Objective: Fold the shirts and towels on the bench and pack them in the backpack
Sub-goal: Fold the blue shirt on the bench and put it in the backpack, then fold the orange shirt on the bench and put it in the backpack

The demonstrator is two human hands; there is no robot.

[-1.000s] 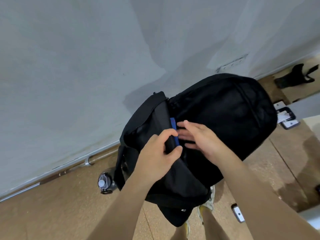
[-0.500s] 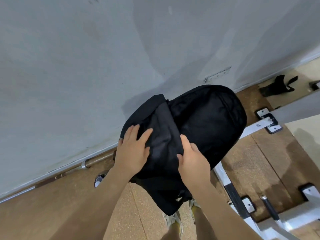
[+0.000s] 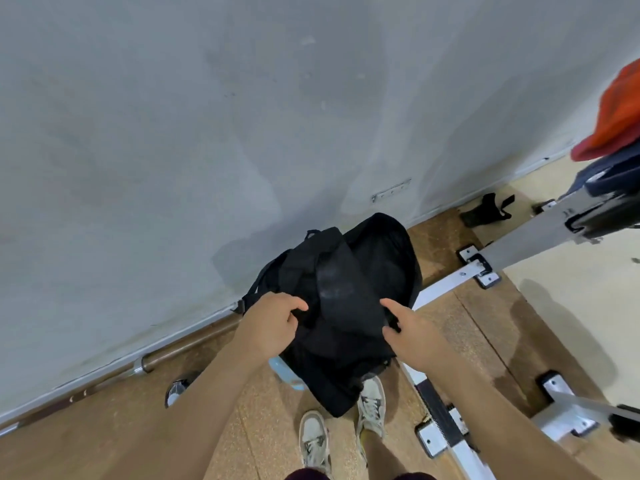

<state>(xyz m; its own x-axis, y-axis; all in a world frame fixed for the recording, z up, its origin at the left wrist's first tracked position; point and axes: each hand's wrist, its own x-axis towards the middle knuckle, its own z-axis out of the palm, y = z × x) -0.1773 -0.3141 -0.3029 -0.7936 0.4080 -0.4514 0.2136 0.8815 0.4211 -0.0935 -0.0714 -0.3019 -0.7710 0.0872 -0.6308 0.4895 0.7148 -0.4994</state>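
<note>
Cork floor, grey wall behind. Backpack [image 3: 346, 299] sat low by the wall, between the two grips; contact with the floor unclear. Soft black fabric, slumped, no stiffness. Likely light, so best taken by the flap edges or top loop. Left grip [image 3: 273, 327] was curled, pinching fabric at the bag's left edge. Right grip [image 3: 410, 332] pinched the right edge, thumb out. Orange cloth [image 3: 620, 112] lay on the bench [image 3: 613, 178], well right of the right grip.
</note>
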